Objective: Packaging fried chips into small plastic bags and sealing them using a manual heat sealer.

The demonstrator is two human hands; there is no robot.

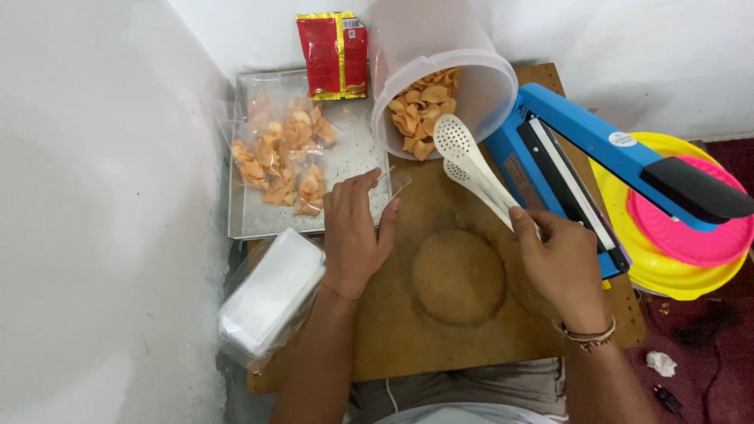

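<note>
Head view shows the right hand [561, 263] clamped on white tongs [471, 169], whose long axis runs up and to the left, the perforated tips just at the mouth of the tilted tub of chips [428, 106]. Beside it, the left hand [353, 228] pinches a thin clear bag [390, 179] on the wooden board [471, 330], nearer to the tray [243, 228]. The tub lies ahead, between both hands.

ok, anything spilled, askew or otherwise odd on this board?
Mostly tidy. The clear plastic tub of orange chips lies tipped on its side, mouth toward the white slotted tongs in the right hand. The brown wooden board shows a worn round patch.
</note>
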